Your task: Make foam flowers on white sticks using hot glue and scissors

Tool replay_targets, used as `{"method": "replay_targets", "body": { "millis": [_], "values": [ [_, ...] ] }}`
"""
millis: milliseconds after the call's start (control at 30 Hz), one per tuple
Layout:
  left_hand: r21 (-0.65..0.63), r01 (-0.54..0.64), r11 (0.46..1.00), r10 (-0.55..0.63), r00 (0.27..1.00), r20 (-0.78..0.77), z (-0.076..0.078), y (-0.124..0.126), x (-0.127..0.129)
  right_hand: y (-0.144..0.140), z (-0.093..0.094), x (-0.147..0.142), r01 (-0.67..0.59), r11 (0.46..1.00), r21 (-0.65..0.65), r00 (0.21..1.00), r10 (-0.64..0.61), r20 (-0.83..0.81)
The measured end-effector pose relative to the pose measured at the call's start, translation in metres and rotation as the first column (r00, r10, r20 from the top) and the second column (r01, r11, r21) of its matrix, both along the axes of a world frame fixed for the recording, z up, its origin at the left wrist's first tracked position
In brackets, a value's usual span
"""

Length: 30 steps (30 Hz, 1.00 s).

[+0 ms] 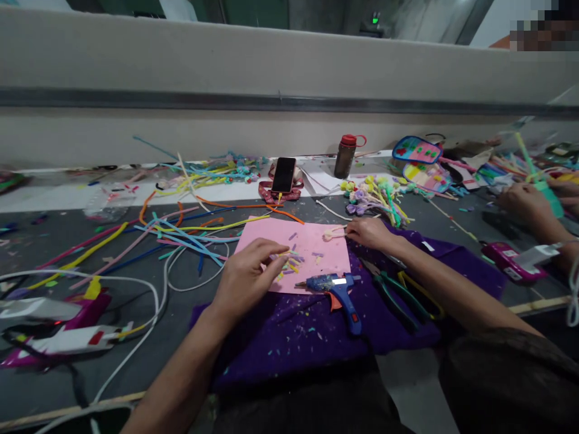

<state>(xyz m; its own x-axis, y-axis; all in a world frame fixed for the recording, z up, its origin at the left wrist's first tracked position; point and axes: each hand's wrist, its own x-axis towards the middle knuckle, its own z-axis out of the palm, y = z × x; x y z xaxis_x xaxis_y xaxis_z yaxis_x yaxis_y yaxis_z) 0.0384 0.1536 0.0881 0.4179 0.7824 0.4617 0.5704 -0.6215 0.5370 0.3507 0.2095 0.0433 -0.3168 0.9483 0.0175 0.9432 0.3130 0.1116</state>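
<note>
The small pale foam flower on its stick (333, 232) lies on the far right corner of the pink sheet (312, 241), its long axis running left to right, the stick end pinched in our right hand (368, 232); our left hand (248, 274) rests on the sheet's near left part, fingertips closed on a few coloured scraps (289, 262). The blue glue gun (337, 289) lies between our hands on the purple cloth (294, 337); we cannot make out the flower's detail, and a co-worker's hand (525, 202) at right is partly cut off.

Dim, even indoor light; soft, stretched, blurry edges.
</note>
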Motion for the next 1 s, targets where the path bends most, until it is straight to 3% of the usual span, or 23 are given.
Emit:
{"method": "replay_targets", "body": {
  "millis": [133, 267, 433, 633, 800, 1000],
  "values": [
    [-0.019, -0.126, 0.992, 0.126, 0.992, 0.012, -0.003, 0.035, -0.011, -0.008, 0.011, -0.006, -0.006, 1.000, 0.017, 1.000, 0.006, 0.016],
    [-0.124, -0.200, 0.972, 0.213, 0.972, 0.103, -0.025, 0.057, -0.018, -0.018, 0.027, -0.031, -0.114, 0.991, 0.066, 0.987, 0.120, -0.105],
    [-0.106, -0.181, 0.978, 0.186, 0.982, 0.041, -0.059, 0.064, -0.020, -0.031, 0.033, -0.072, -0.264, 0.965, -0.002, 0.946, 0.258, -0.197],
    [-0.067, -0.255, 0.965, 0.255, 0.967, -0.011, -0.068, 0.068, -0.032, -0.058, 0.040, -0.071, -0.331, 0.944, 0.003, 0.909, 0.320, -0.266],
    [-0.176, -0.213, 0.961, 0.208, 0.977, -0.048, -0.073, 0.071, -0.035, -0.084, 0.049, -0.059, -0.227, 0.974, -0.021, 0.925, 0.209, -0.316],
    [-0.324, -0.204, 0.924, 0.219, 0.976, 0.009, -0.085, 0.078, -0.040, -0.117, 0.030, -0.068, -0.075, 0.992, -0.099, 0.903, 0.026, -0.430]
  ]
}}
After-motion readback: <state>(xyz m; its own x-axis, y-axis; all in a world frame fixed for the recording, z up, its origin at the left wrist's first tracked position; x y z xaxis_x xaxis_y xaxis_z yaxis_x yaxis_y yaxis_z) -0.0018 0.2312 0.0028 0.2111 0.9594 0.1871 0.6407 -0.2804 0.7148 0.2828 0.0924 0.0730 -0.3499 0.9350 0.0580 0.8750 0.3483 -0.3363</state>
